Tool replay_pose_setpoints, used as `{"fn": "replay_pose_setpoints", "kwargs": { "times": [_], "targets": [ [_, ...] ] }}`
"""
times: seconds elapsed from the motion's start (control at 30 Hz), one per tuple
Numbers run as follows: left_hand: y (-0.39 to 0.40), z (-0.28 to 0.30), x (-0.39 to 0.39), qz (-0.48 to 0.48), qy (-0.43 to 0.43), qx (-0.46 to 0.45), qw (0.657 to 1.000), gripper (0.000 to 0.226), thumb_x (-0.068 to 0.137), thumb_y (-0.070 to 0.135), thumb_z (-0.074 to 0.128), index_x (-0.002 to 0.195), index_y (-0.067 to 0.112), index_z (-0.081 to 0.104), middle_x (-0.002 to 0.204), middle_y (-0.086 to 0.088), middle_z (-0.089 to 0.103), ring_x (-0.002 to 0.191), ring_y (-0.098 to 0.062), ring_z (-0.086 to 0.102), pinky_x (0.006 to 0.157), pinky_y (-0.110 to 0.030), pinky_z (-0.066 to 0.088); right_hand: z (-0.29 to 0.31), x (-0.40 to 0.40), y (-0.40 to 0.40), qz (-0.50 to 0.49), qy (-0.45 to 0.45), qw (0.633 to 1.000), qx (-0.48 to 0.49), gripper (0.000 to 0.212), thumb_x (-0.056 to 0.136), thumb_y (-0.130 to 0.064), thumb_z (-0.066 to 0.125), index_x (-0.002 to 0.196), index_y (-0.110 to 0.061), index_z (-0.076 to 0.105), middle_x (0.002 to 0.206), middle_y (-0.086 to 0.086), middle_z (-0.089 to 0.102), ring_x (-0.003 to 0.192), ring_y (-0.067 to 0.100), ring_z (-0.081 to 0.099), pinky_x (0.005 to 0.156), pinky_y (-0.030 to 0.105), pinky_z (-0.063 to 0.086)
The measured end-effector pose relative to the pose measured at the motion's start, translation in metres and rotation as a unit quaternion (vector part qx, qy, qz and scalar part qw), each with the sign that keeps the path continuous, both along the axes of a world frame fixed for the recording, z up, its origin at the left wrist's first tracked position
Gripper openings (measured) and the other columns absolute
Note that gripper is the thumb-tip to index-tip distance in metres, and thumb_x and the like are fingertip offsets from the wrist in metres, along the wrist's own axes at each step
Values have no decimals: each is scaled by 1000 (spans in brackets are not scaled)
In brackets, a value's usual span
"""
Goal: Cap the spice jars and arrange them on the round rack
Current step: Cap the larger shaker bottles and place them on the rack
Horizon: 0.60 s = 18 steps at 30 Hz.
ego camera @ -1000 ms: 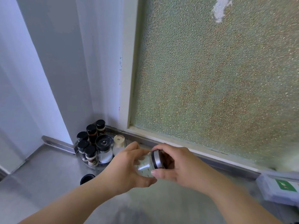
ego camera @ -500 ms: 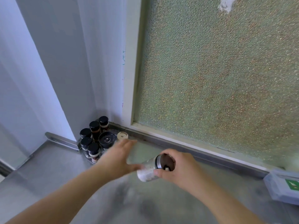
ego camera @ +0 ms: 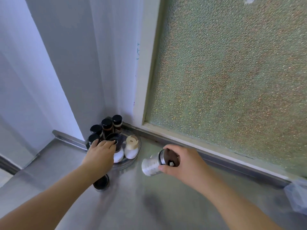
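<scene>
Holding a clear spice jar tilted above the steel counter, just right of the round rack — right hand curled round its dark cap end. Left hand rests on the rack's jars, fingertips touching the big black-topped grinder; whether they grip it, can't tell. A black lid lies under the left wrist.

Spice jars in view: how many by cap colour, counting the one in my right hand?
Small black-capped jars on the rack: 4
Large black-topped jar, touched by the left hand: 1
Cream-capped jar: 1
Silver-banded jar, gripped by the right hand: 1
Total: 7 visible; the left hand may hide more.
</scene>
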<state>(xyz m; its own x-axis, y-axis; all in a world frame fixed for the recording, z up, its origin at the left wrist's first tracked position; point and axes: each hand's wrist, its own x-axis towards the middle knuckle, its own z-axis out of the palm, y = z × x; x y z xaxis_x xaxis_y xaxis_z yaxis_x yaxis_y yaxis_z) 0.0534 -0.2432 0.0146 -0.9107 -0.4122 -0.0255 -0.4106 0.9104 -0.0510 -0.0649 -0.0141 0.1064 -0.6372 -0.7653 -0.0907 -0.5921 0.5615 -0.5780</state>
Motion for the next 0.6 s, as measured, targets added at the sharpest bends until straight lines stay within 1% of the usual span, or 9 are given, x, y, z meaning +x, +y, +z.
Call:
{"fn": "replay_pose_setpoints", "kwargs": {
  "times": [0.07, 0.13, 0.17, 0.27, 0.33, 0.4, 0.5, 0.53, 0.6],
  "targets": [
    [-10, -3, 6, -11, 39, 4, 999, 47, 73, 9, 62, 119, 15, 55, 123, -2, 59, 120, -24, 51, 107, -38, 21, -1, -6, -12, -1, 9, 1000, 8, 41, 65, -44, 73, 102, -33, 58, 86, -11, 67, 77, 6, 60, 73, 23, 50],
    [-20, -6, 10, -18, 66, -1, 998, 48, 49, 1, 75, 95, 11, 66, 90, -4, 71, 92, -29, 67, 95, -42, 35, -2, -9, -24, -1, 22, 1000, 13, 39, 65, -42, 73, 99, -30, 59, 84, -7, 68, 77, 10, 61, 74, 27, 51],
    [-23, -7, 12, -18, 66, -14, 998, 52, 40, 2, 79, 90, 11, 68, 83, -3, 72, 85, -28, 69, 88, -46, 45, -2, -11, -30, 1, 27, 999, 19, 37, 65, -41, 73, 98, -28, 60, 84, -5, 69, 79, 13, 62, 74, 28, 50],
    [-25, -2, 15, -17, 73, -18, 997, 58, 27, 11, 86, 83, 15, 70, 80, 0, 73, 80, -25, 70, 77, -45, 53, -10, -19, -49, 6, 44, 998, 41, 41, 68, -38, 73, 105, -27, 60, 89, -2, 67, 83, 16, 61, 72, 26, 46],
    [-29, -4, 18, -10, 78, -3, 997, 58, 27, 12, 87, 83, 15, 70, 84, -2, 73, 83, -25, 70, 82, -41, 51, -20, -26, -64, 8, 45, 997, 55, 50, 68, -40, 73, 114, -30, 57, 98, 0, 64, 91, 17, 60, 78, 26, 45],
    [-34, -5, 22, 8, 65, 13, 998, 58, 37, 13, 86, 92, 14, 69, 97, -4, 73, 96, -26, 67, 90, -48, 47, -28, -29, -80, 20, 50, 996, 66, 56, 69, -40, 72, 121, -29, 54, 104, 3, 62, 97, 19, 60, 83, 28, 45],
    [-37, 1, 24, 26, 34, 84, 996, 53, 75, 13, 65, 126, 15, 50, 137, -4, 50, 134, -24, 36, 112, -52, 15, -36, -29, -105, 61, 59, 993, 79, 49, 73, -32, 71, 118, -21, 55, 98, 4, 59, 98, 23, 59, 83, 32, 46],
    [-39, 0, 23, 24, 44, 86, 995, 53, 82, 15, 56, 133, 16, 41, 144, -1, 40, 140, -21, 23, 114, -50, 5, -39, -27, -113, 78, 62, 991, 84, 48, 74, -30, 71, 119, -20, 55, 98, 4, 58, 99, 24, 58, 83, 32, 46],
    [-41, 0, 21, 27, 41, 81, 996, 54, 86, 19, 51, 137, 18, 33, 148, 1, 32, 142, -19, 14, 114, -49, -1, -50, -27, -128, 105, 69, 987, 105, 55, 75, -30, 71, 126, -24, 51, 109, 8, 58, 104, 25, 57, 86, 31, 44]
  ]
}}
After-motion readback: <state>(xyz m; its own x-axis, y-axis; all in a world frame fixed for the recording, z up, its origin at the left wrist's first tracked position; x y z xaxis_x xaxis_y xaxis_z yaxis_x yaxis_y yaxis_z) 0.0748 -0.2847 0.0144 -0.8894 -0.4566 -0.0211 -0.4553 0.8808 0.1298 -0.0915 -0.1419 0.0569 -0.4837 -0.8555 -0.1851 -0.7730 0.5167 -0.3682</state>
